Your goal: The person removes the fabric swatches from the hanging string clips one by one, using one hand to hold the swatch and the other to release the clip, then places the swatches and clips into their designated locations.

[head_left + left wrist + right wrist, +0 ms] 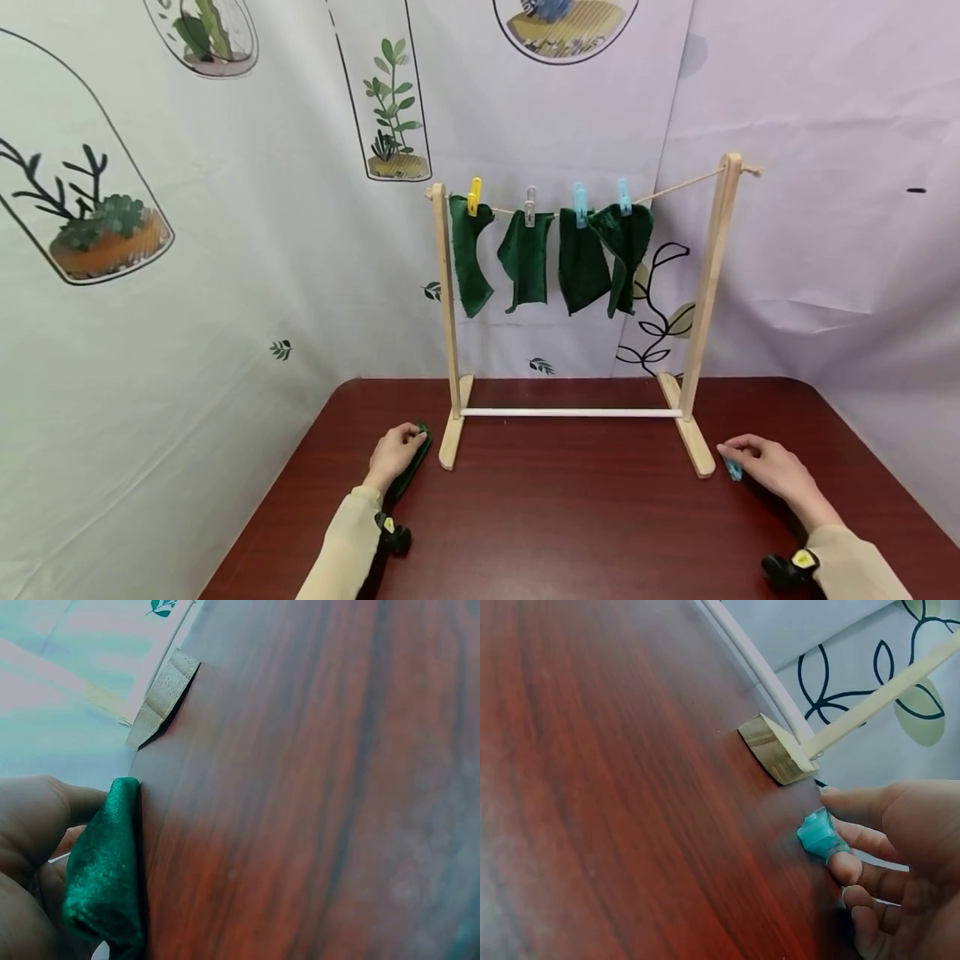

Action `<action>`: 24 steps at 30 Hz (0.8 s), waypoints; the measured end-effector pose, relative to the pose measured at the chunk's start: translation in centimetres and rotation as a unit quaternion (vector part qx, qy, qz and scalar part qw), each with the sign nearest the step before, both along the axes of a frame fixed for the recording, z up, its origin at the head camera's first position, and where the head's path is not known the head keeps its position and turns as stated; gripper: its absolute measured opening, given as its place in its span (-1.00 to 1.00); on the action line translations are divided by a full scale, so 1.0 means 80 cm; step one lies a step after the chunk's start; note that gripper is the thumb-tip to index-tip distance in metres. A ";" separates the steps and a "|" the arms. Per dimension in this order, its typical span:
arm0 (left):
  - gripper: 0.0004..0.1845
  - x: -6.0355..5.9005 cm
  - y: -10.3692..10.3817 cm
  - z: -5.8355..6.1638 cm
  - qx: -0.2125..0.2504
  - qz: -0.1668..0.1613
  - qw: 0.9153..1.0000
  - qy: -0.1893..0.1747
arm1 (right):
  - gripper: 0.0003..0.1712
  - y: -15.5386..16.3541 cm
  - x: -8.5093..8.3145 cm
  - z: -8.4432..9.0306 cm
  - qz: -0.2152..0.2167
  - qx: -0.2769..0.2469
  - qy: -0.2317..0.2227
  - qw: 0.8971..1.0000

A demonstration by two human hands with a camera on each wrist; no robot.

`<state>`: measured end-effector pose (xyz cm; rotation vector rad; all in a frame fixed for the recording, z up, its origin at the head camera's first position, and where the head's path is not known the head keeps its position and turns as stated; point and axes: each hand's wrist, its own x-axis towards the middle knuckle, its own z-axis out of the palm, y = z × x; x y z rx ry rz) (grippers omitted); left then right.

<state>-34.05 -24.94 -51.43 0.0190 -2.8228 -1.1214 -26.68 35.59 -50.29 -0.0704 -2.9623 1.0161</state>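
At the left of the table, my left hand (395, 454) pinches the far end of a dark green velvety cloth (408, 473). In the left wrist view the cloth (105, 870) is a bunched strip beside the fingers, close over the tabletop. On the right, my right hand (772, 471) holds a light blue clothespin (733, 469) low over the table. The right wrist view shows this clothespin (821, 834) between the thumb and curled fingers. Both hands are outside the feet of a wooden drying rack (712, 283).
Several green cloths (534, 262) hang from the rack's string (678, 187), held by a yellow clothespin (474, 197), a grey one (530, 207) and two blue ones (580, 206). A white bar (570, 412) joins the rack's feet. Behind the dark red table (555, 517) hangs a printed curtain (300, 250).
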 end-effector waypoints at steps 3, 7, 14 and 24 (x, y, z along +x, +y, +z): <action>-0.78 0.002 0.001 -0.001 0.002 -0.004 1.000 -0.002 | -0.40 0.000 -0.001 -0.002 0.016 -0.004 0.002 1.000; -0.79 0.005 0.002 0.000 0.009 -0.005 1.000 -0.004 | -0.44 0.001 -0.003 -0.005 0.026 -0.012 0.004 1.000; -0.78 0.004 0.001 0.001 0.004 -0.002 1.000 0.001 | -0.36 0.001 -0.005 -0.002 0.022 -0.033 -0.010 0.999; -0.78 0.001 0.001 0.002 0.006 -0.003 1.000 0.003 | -0.43 0.002 -0.006 -0.002 0.033 -0.041 0.006 0.999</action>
